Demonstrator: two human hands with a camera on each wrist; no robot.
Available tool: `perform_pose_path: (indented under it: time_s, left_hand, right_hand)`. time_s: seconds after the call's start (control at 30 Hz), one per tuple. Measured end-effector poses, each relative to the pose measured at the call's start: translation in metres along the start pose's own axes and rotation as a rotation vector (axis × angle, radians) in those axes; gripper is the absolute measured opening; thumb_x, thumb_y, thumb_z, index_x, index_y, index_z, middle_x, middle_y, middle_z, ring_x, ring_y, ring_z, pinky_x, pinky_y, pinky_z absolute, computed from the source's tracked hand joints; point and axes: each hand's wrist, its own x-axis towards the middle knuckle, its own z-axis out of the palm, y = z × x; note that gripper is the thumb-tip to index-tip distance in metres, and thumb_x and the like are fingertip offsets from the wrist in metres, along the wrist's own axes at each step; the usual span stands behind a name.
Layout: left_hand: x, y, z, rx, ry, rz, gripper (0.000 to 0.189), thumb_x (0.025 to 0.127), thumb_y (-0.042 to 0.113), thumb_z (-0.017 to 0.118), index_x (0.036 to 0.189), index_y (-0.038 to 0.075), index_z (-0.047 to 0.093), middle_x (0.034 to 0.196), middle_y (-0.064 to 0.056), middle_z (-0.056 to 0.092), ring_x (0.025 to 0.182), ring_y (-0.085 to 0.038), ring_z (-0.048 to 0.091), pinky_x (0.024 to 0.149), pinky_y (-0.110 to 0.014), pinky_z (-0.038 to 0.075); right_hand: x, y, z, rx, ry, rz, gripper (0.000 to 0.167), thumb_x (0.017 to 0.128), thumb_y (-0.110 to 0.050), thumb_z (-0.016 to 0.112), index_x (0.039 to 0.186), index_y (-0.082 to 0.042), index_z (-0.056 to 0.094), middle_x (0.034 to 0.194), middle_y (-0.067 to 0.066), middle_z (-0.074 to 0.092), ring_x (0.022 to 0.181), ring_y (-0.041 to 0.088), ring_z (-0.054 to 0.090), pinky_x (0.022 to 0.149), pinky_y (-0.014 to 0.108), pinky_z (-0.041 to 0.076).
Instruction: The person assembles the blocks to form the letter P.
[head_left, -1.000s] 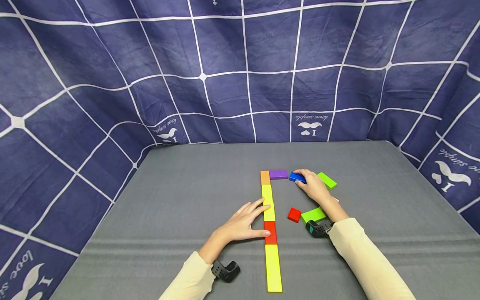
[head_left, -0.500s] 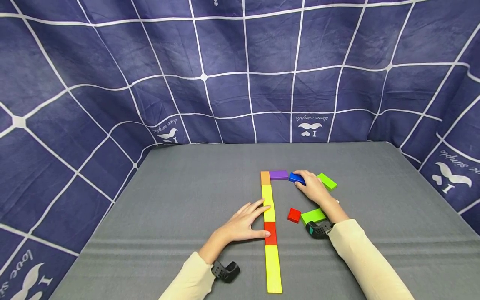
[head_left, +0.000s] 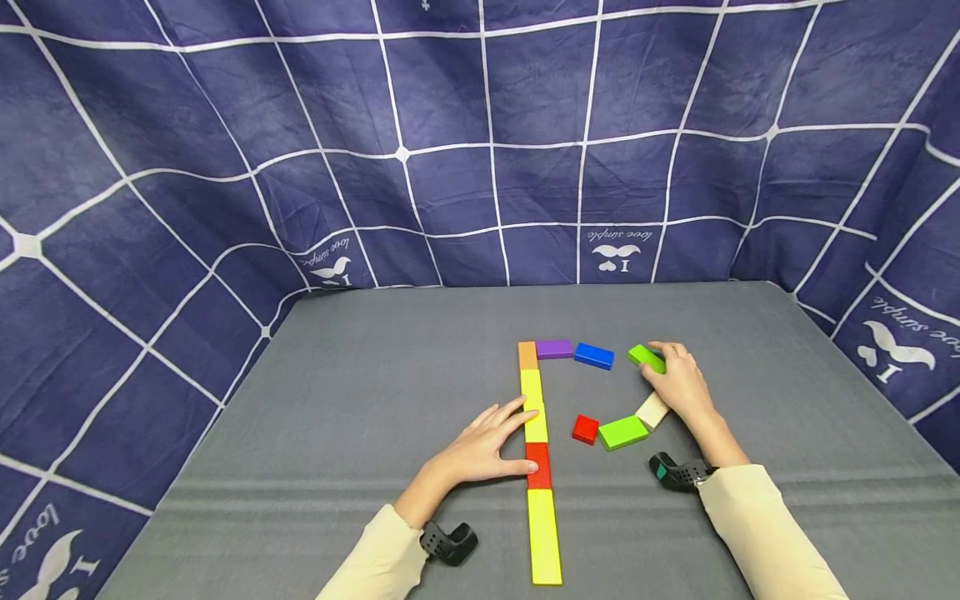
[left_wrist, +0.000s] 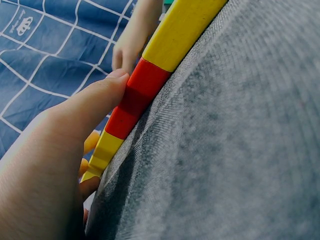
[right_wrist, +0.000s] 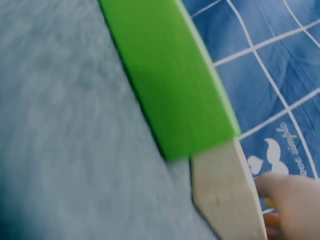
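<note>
A straight row of flat blocks runs toward me: orange (head_left: 528, 356) at the far end, yellow (head_left: 532, 386), red (head_left: 538, 454), and a long yellow one (head_left: 545, 537) nearest. My left hand (head_left: 476, 450) rests against its left side with fingers outstretched. The left thumb touches the red block (left_wrist: 137, 100), as the left wrist view confirms. At the far right, my right hand (head_left: 684, 387) pinches a green block (head_left: 643, 357) between thumb and fingers; the hand covers its right end. To that block's left lies a blue block (head_left: 594, 357), apart from it.
A purple block (head_left: 555, 349) adjoins the orange one and reaches toward the blue. A small red block (head_left: 586, 429), another green block (head_left: 623, 432) and a cream block (head_left: 652, 411) form a bent line near my right wrist. Grid-patterned blue cloth (head_left: 450, 192) hangs behind the grey table (head_left: 360, 375).
My right hand has let go of the blue block and moved right to the far green block, which has shifted slightly. The cream block is now uncovered. My left hand has stayed still.
</note>
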Motion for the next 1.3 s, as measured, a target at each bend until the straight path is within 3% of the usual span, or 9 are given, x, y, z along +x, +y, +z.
perform_pose_path:
  time_s: [0.23, 0.57, 0.73, 1.3]
  left_hand:
    - [0.0, 0.0, 0.0, -0.001, -0.004, -0.008, 0.071, 0.08, 0.058, 0.055, 0.141, 0.035, 0.027, 0.152, 0.008, 0.017, 0.14, -0.023, 0.018, 0.114, -0.043, 0.018]
    - [0.0, -0.001, 0.001, -0.012, -0.008, -0.025, 0.071, 0.079, 0.06, 0.053, 0.141, 0.037, 0.027, 0.152, 0.008, 0.016, 0.14, -0.023, 0.018, 0.114, -0.044, 0.018]
    - [0.0, -0.001, 0.001, -0.011, -0.016, -0.028, 0.071, 0.079, 0.06, 0.053, 0.141, 0.037, 0.027, 0.153, 0.008, 0.016, 0.14, -0.024, 0.017, 0.114, -0.045, 0.018]
    - [0.0, 0.0, 0.001, -0.002, -0.005, -0.014, 0.071, 0.08, 0.059, 0.054, 0.141, 0.036, 0.026, 0.153, 0.008, 0.015, 0.14, -0.023, 0.019, 0.114, -0.044, 0.016]
  right_hand:
    - [-0.013, 0.008, -0.002, 0.025, -0.027, 0.0, 0.044, 0.087, -0.014, 0.054, 0.123, 0.01, 0.047, 0.113, 0.03, 0.049, 0.096, 0.04, 0.049, 0.078, 0.051, 0.041]
    - [-0.034, -0.005, 0.003, 0.021, -0.02, 0.006, 0.043, 0.083, -0.018, 0.059, 0.116, 0.009, 0.051, 0.1, 0.025, 0.052, 0.086, 0.033, 0.052, 0.069, 0.043, 0.042]
    - [-0.036, -0.012, 0.007, 0.027, -0.025, 0.006, 0.044, 0.083, -0.02, 0.06, 0.115, 0.008, 0.051, 0.098, 0.022, 0.052, 0.085, 0.031, 0.051, 0.069, 0.04, 0.041]
    - [-0.031, -0.016, 0.013, 0.047, -0.035, -0.016, 0.046, 0.085, -0.023, 0.06, 0.118, 0.008, 0.05, 0.103, 0.024, 0.052, 0.091, 0.034, 0.05, 0.076, 0.046, 0.041]
